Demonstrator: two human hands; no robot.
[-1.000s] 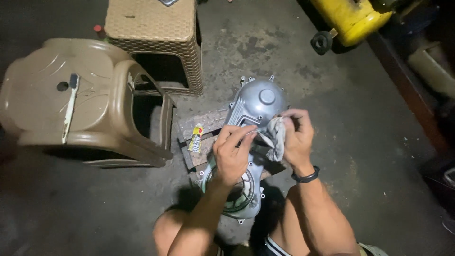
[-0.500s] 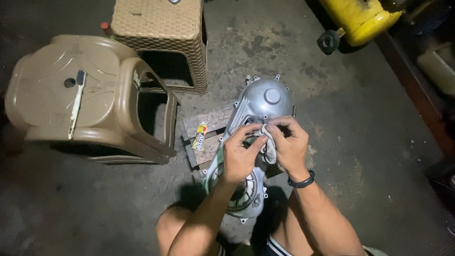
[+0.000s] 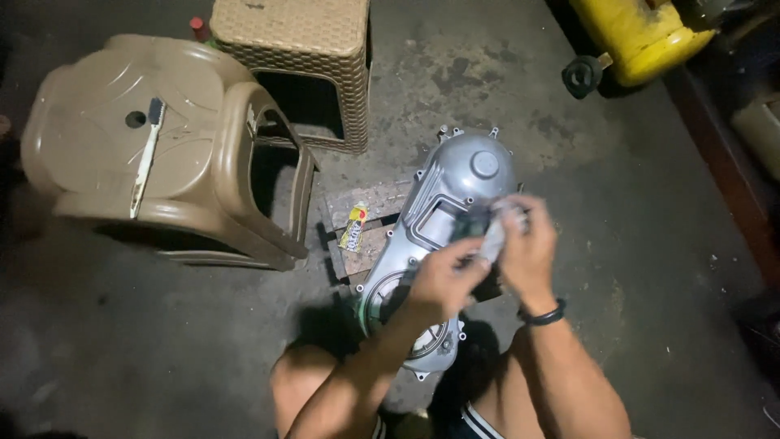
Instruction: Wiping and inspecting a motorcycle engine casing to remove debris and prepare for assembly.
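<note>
A toothbrush (image 3: 146, 158) lay on the brown plastic stool (image 3: 97, 138). Over the silver engine cover (image 3: 455, 203), whose long axis ran away from the person, the left hand (image 3: 443, 280) and right hand (image 3: 528, 244) together gripped a pale rag (image 3: 493, 236), blurred, just above its middle.

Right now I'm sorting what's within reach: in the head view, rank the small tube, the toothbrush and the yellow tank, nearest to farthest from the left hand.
1. Small tube: just left of the left hand, on the wooden block.
2. Yellow tank: far, upper right.
3. Toothbrush: far left, on the brown stool; only slightly farther than the tank.
</note>
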